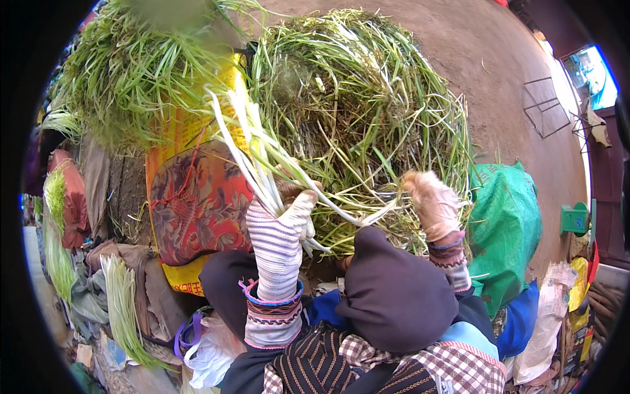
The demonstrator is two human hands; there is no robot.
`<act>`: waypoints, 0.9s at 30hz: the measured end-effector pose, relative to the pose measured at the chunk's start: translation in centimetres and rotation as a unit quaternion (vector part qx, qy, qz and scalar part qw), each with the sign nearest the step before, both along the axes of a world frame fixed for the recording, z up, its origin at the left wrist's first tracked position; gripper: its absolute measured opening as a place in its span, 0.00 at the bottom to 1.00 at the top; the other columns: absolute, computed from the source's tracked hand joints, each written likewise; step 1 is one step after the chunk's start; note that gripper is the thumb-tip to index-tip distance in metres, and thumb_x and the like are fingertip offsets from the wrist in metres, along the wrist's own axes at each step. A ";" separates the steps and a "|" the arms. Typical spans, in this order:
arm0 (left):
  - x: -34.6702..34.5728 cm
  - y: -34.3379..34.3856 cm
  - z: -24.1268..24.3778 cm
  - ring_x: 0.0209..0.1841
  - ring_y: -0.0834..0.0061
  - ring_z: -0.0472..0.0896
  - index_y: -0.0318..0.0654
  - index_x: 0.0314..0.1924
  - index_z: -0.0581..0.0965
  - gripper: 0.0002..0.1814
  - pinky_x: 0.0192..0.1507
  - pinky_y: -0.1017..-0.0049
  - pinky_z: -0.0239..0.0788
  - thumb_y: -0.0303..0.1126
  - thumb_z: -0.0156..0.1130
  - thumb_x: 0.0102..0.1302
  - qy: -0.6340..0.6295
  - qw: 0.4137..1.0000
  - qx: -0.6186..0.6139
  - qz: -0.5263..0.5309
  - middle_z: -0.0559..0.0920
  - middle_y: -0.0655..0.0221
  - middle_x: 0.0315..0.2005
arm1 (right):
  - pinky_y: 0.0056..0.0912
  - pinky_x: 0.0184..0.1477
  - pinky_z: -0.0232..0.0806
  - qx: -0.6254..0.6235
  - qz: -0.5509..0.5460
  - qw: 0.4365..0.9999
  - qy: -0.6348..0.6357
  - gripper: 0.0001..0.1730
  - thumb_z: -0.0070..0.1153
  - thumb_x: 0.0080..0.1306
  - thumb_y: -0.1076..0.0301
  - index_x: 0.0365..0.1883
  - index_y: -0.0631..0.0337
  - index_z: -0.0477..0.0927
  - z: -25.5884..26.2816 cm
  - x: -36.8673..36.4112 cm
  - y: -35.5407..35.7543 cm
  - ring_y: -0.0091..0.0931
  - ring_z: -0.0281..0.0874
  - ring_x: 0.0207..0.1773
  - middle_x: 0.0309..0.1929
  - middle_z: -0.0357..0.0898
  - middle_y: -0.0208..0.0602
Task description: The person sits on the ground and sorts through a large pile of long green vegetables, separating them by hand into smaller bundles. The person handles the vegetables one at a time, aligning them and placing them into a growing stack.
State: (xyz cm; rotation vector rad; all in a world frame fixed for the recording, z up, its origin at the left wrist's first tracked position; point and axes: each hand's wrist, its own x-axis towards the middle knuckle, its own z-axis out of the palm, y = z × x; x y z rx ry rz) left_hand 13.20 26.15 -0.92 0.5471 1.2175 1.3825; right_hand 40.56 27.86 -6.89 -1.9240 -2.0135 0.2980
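Note:
My left hand (278, 236), in a striped knit glove, is closed around a bunch of long white-stemmed green stalks (246, 147) that look like scallions or garlic greens. Their white ends point up and left. One pale stalk bends from the bunch over my dark-clad knee (393, 290) towards my right hand (433, 204). That hand is blurred and seems thinly gloved; whether its fingers grip the stalk is not clear. Beyond both hands rises a big heap of loose green leaves and straw-coloured strands (354, 108).
Another leafy green pile (133, 74) lies far left. Beside my left knee is a red patterned cushion (202, 207) on a yellow printed sack (182, 273). A green woven sack (507, 226) stands right. Bundled pale stalks (120, 305) lie at left; a wire frame (546, 106) stands on the floor.

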 end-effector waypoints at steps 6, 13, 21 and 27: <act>1.0 -0.4 -0.6 0.15 0.89 0.68 0.36 0.60 0.76 0.21 0.15 0.84 0.59 0.22 0.66 0.67 -0.005 0.997 -0.025 -0.069 0.87 0.63 0.36 | 0.32 0.49 0.73 -0.109 0.231 0.843 0.473 0.17 0.57 0.75 0.60 0.55 0.61 0.84 6.0 -5.8 2.2 0.27 0.82 0.47 0.47 0.86 0.38; 0.8 0.0 -1.4 0.17 0.89 0.72 0.34 0.52 0.80 0.15 0.17 0.84 0.60 0.25 0.70 0.66 -0.015 0.995 -0.032 -0.092 0.85 0.72 0.28 | 0.16 0.23 0.55 -0.423 0.115 0.653 0.617 0.13 0.59 0.74 0.60 0.41 0.63 0.85 3.5 -8.4 2.6 0.11 0.64 0.21 0.29 0.85 0.31; 1.7 -0.2 -2.0 0.20 0.90 0.71 0.36 0.50 0.79 0.15 0.20 0.84 0.60 0.28 0.72 0.65 0.072 0.996 -0.032 -0.042 0.83 0.75 0.30 | 0.21 0.39 0.72 -0.223 0.114 0.791 0.558 0.09 0.67 0.68 0.70 0.43 0.65 0.85 2.0 -9.9 1.5 0.16 0.79 0.36 0.35 0.85 0.28; 2.2 0.0 -2.8 0.16 0.88 0.68 0.36 0.58 0.77 0.21 0.17 0.82 0.57 0.27 0.70 0.66 0.086 0.995 -0.049 -0.008 0.86 0.69 0.35 | 0.23 0.38 0.72 -0.061 0.162 0.879 0.444 0.07 0.69 0.64 0.75 0.39 0.66 0.86 1.5 -9.6 1.1 0.18 0.79 0.36 0.34 0.84 0.31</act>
